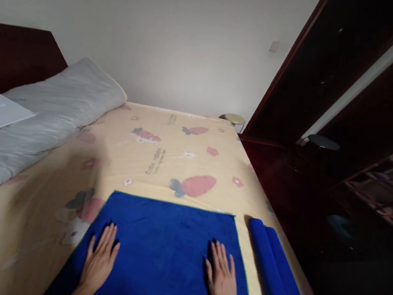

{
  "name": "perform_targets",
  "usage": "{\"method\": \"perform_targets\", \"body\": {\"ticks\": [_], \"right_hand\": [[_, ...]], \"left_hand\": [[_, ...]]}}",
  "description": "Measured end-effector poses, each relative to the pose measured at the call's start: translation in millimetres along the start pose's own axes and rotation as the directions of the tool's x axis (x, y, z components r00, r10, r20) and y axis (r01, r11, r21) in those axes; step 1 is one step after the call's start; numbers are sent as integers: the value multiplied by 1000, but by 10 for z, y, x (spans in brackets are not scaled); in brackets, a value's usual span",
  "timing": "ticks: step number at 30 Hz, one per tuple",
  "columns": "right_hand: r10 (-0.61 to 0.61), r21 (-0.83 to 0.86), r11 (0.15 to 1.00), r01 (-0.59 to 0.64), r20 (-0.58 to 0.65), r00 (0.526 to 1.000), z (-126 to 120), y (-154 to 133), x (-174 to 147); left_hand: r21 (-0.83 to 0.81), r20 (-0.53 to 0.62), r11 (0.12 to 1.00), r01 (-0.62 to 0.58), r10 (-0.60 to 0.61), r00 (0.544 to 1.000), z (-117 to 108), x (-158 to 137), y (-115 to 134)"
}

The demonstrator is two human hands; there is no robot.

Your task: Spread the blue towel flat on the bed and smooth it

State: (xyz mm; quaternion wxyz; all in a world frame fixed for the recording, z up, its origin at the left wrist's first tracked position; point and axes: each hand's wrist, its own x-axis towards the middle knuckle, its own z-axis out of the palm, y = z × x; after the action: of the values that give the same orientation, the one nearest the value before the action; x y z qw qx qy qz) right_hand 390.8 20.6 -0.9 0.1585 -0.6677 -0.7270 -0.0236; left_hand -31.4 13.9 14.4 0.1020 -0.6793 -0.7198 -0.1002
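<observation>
Our left hand (100,261) and right hand (221,278) lie flat, fingers open, gripping nothing, on the blue towel (163,246), rolled towel (277,283) just beside its right edge, bare bedsheet (164,162) beyond its far edge

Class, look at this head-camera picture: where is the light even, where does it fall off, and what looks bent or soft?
Head view: soft even light on the wall and bedsheet; the wardrobe side at right sinks into near black; small shadows lie beside both hands, left and right, flat on the blue towel; wide-lens distortion slants the wardrobe edges; edges look slightly soft.
</observation>
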Motion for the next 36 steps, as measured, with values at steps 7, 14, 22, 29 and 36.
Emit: {"method": "perform_targets", "body": {"ticks": [7,14,22,29,36], "right_hand": [[-337,230,928,292,188,922,136,-1224,555],[-275,234,948,215,263,925,213,-975,1123],[107,-13,994,-107,149,983,122,346,1185],[227,-52,974,-222,128,965,89,737,1075],[97,39,994,-99,41,994,217,-337,1118]], "left_hand": [[-203,61,889,-410,429,901,-13,508,1309],[-262,188,907,-330,383,904,166,1099,1156],[-116,258,989,88,-56,965,164,1462,101],[-18,236,994,109,-102,966,170,1436,-463],[-125,79,976,-177,188,979,127,1284,716]]}}
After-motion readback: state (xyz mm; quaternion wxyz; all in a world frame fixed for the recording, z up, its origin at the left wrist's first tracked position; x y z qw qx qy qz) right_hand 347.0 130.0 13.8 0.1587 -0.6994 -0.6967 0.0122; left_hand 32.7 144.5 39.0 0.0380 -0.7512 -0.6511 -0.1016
